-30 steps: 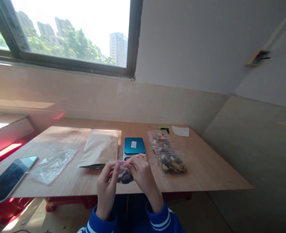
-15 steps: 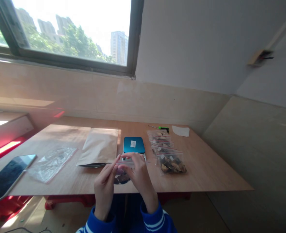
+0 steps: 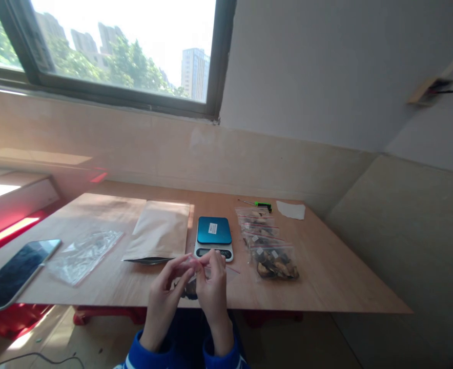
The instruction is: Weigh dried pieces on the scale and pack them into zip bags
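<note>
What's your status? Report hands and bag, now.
Left hand, right hand: pinching red-edged top of clear zip bag. Dark pieces in it, below the hands. Digital scale just beyond.

A wooden tabletop (image 3: 318,279) holds a phone (image 3: 15,274), kraft pouch (image 3: 157,230), digital scale (image 3: 214,230), zip bags (image 3: 274,262).

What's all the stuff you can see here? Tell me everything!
table: one, light wood, under everything
scale: one, blue, middle of the table
pouch: one, tan, left of the scale
plastic bag: one, clear, left of the pouch
tablet: one, dark, left edge
zip bags: about four, clear with brown pieces, right of the scale
screwdriver: one, green handle, behind the zip bags
paper: one, white, back right
window: one, dark frame, behind the table
small bag: one, clear with pink edge, in the hands
left hand: one, pinching the small bag
right hand: one, pinching the small bag
</note>
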### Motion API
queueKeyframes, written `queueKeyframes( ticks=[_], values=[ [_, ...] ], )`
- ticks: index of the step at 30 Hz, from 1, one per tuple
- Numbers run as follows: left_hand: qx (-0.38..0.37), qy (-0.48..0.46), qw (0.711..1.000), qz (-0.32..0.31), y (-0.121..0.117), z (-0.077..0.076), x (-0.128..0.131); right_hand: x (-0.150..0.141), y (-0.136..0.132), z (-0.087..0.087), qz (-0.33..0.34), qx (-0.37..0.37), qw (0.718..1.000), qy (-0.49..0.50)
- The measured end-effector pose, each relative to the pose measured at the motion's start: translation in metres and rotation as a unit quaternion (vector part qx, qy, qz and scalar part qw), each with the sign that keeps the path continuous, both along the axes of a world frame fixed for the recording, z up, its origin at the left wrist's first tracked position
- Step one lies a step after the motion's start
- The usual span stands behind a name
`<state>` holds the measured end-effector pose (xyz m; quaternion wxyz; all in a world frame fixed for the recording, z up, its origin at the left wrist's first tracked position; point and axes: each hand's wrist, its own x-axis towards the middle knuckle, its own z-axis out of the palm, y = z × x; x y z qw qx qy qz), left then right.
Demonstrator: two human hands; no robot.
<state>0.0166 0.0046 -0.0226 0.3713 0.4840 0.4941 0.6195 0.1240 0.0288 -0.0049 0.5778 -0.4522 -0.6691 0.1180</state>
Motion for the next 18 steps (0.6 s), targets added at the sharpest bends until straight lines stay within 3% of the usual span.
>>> queueKeyframes(
  ticks=[8, 13, 18],
  values=[
    [0.057, 0.056, 0.997, 0.010, 0.000, 0.003, -0.004, 0.010, -0.009, 0.008, 0.056, -0.043, 0.997, 0.012],
    [0.077, 0.107, 0.991, 0.014, -0.004, 0.003, 0.001, 0.015, -0.012, 0.016, 0.049, -0.080, 0.995, 0.036],
    [0.093, 0.146, 0.985, 0.010, -0.006, 0.001, 0.007, 0.020, -0.013, 0.019, 0.056, -0.045, 0.996, 0.056]
  ],
)
